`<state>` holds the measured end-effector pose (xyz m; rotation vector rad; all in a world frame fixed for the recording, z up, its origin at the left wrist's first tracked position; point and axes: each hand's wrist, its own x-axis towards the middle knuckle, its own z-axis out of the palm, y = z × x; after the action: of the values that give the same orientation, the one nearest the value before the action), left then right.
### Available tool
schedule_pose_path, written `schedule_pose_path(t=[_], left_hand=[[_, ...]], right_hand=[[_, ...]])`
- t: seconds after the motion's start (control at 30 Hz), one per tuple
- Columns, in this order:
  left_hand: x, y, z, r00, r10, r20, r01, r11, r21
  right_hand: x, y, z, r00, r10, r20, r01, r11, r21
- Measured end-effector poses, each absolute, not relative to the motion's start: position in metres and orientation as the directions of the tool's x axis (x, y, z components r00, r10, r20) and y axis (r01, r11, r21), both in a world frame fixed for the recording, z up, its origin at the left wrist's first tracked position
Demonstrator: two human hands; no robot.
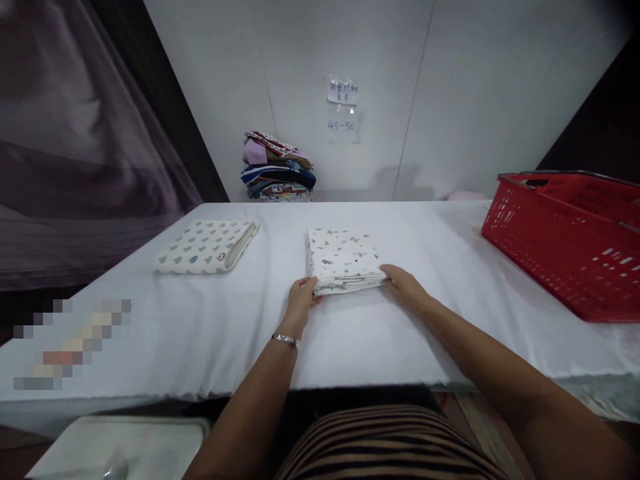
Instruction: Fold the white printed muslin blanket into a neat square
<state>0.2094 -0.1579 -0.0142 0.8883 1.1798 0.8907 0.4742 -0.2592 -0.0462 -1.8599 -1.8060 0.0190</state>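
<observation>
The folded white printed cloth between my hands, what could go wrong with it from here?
1. The left hand and right hand touch only the near corners of the folded white printed cloth, so its stacked layers could slip or fan open if lifted that way.
2. Slid left, it might bump the folded white heart-patterned cloth.
3. Dragging it may wrinkle the white table cover.

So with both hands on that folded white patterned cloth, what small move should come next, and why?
Probably lift the folded white patterned cloth and set it aside. It already looks squarely folded, with the left hand and right hand gripping its near corners, and another folded white printed cloth already lies to the left on the white table.
</observation>
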Motion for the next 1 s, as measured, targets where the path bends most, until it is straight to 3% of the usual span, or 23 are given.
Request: schedule_pose_path(t=[0.13, 0.37, 0.57, 0.77, 1.0], left_hand=[[0.215, -0.16, -0.022, 0.164, 0.917, -0.362, -0.052, 0.375, 0.926], [0.215, -0.161, -0.024, 0.182, 0.896, -0.404, -0.045, 0.418, 0.907], [0.214, -0.162, -0.02, 0.221, 0.885, -0.41, -0.015, 0.423, 0.906], [0.213, -0.162, -0.017, 0.256, 0.876, -0.409, 0.007, 0.421, 0.907], [0.21, -0.162, -0.015, 0.297, 0.871, -0.392, -0.012, 0.414, 0.91]], right_hand=[[0.483, -0.256, -0.054, 0.225, 0.898, 0.379, 0.89, -0.031, -0.454], [0.481, -0.265, -0.051, 0.212, 0.925, 0.314, 0.888, -0.048, -0.458], [0.473, -0.261, -0.047, 0.285, 0.933, 0.22, 0.739, -0.067, -0.67], [0.466, -0.255, -0.056, 0.335, 0.89, 0.308, 0.71, -0.024, -0.704], [0.465, -0.262, -0.05, 0.295, 0.92, 0.259, 0.604, 0.031, -0.797]])
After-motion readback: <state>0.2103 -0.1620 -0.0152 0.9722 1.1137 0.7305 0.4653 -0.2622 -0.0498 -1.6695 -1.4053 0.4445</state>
